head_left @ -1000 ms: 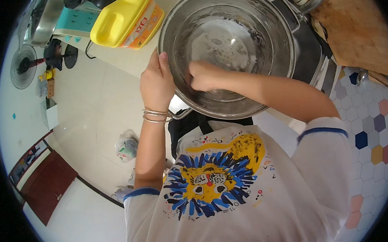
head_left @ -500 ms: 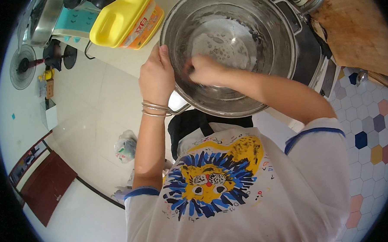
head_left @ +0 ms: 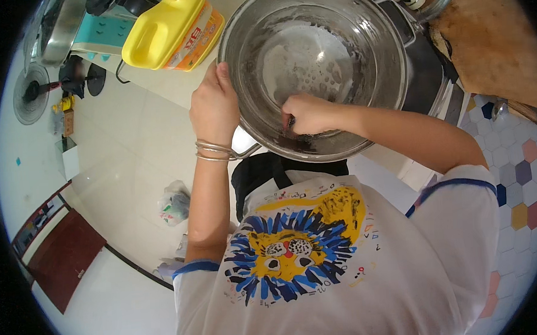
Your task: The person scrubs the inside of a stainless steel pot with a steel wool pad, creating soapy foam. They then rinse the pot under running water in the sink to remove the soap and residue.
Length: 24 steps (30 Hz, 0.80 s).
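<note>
A large, round metal pot (head_left: pixel 374 55) tilts toward me, with foamy, cloudy water (head_left: pixel 305 49) on its bottom. My left hand (head_left: pixel 214 107) grips the pot's left rim, thumb over the edge and fingers hidden outside. Inside the pot, my right hand (head_left: pixel 311 113) is closed and pressed to the near wall. A bit of a dark, wiry scouring pad (head_left: pixel 290 123) shows under its fingers; most of it is hidden.
A yellow jug (head_left: pixel 164 37) stands left of the pot, beside a teal rack (head_left: pixel 102 30). A tap (head_left: pixel 438 4) and a wooden board (head_left: pixel 485 44) are at the right. A plastic bag (head_left: pixel 174 204) lies on the floor at left.
My right hand has moved right and nearer to me along the inside of the pot. My left hand still holds the rim; the pot has shifted slightly left.
</note>
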Motion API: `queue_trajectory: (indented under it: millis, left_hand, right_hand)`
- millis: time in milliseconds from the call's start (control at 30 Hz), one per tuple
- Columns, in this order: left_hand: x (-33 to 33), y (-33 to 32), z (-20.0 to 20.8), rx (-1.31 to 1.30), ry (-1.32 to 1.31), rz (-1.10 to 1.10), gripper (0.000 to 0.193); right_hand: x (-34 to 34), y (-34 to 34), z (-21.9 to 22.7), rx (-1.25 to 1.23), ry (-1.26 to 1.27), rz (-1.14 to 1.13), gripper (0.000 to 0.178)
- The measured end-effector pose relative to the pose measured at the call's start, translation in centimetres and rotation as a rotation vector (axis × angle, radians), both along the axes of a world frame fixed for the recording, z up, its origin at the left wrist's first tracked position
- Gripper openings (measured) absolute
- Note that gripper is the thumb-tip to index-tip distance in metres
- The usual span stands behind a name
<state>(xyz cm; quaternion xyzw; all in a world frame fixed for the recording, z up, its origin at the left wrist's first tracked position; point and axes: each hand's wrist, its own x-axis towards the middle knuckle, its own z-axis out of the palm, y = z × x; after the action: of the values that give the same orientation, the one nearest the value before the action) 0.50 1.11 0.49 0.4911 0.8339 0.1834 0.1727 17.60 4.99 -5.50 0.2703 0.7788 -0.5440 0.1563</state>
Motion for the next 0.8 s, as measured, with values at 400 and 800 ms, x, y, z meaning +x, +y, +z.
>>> queue_trajectory:
  millis: [400,800]
  left_hand:
    - [0.0,0.4,0.0,-0.014,0.020,-0.024,0.036]
    - [0.3,0.9,0.2,-0.040,0.043,-0.031,0.036]
  right_hand:
    - [1.0,-0.2,-0.2,0.015,0.055,0.012,0.015]
    - [-0.2,-0.3,1.1,0.049,-0.073,0.037,0.012]
